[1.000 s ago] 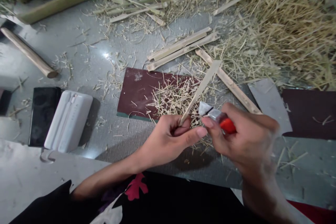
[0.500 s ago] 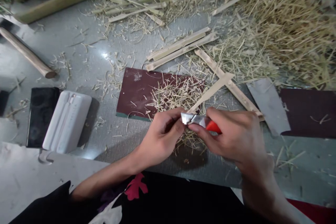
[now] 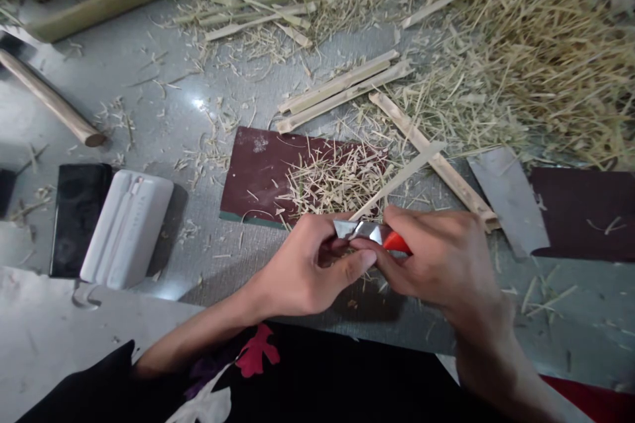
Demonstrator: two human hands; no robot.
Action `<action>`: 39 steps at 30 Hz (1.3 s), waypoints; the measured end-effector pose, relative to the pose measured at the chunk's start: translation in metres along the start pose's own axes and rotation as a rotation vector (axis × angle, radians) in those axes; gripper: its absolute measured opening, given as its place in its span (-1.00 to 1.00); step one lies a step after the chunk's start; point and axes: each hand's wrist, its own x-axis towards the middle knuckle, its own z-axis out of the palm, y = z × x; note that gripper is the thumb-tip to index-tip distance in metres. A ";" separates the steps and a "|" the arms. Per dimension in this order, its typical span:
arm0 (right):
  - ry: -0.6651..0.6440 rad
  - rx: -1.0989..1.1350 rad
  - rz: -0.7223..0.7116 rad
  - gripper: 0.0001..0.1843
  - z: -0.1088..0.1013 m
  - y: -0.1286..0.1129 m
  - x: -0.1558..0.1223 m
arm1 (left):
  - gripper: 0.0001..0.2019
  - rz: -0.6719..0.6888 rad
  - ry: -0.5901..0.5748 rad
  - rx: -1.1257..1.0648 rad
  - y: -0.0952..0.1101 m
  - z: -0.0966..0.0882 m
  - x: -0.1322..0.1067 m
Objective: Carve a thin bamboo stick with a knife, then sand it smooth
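Knife (image 3: 370,231) has shifted left since the first frame. Right hand (image 3: 439,254) clamped on it; left hand (image 3: 302,274) pinches strip (image 3: 399,180), right of frame centre. Knife end sits beside left hand: a slip could cut it.

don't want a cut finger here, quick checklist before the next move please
1. Right hand gripping the knife: ok, closed around its red handle.
2. Left hand holding the pale strip: ok, far end sticks out beyond the hands.
3. Blade well clear of the left fingers: not ok, it is right by them.
4. Sharp edge facing away from the fingers: cannot tell.
5. Brown board free of shavings: not ok, a pile covers part.
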 end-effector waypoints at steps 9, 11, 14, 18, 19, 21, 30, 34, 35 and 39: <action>0.031 -0.105 0.028 -0.60 0.004 -0.003 0.000 | -0.56 -0.016 0.112 0.090 -0.006 0.001 0.006; 0.029 -0.111 0.038 -0.60 0.004 -0.005 0.000 | -0.54 -0.010 0.135 0.088 -0.007 0.002 0.006; 0.039 -0.120 0.043 -0.60 0.004 -0.006 -0.001 | -0.55 0.004 0.135 0.066 -0.006 0.002 0.006; 0.055 -0.158 0.034 -0.59 0.005 -0.007 0.000 | -0.58 -0.018 0.141 0.054 -0.005 0.002 0.006; 0.053 -0.164 0.036 -0.59 0.005 -0.007 0.000 | -0.57 -0.030 0.148 0.054 -0.004 0.001 0.006; 0.052 -0.175 0.044 -0.58 0.005 -0.008 0.000 | -0.56 -0.053 0.160 0.047 -0.004 0.001 0.006; 0.094 -0.229 0.108 -0.54 0.009 -0.012 -0.001 | -0.56 -0.075 0.222 -0.062 -0.005 0.004 0.007; 0.167 -0.145 0.160 -0.60 0.003 -0.006 -0.002 | -0.44 -0.081 0.210 -0.164 -0.012 0.008 0.006; 0.185 -0.117 0.155 -0.61 0.001 -0.005 -0.002 | -0.42 -0.084 0.184 -0.193 -0.013 0.008 0.005; 0.186 -0.021 0.109 -0.58 -0.002 -0.003 -0.002 | -0.47 -0.072 0.070 -0.316 -0.015 0.006 0.005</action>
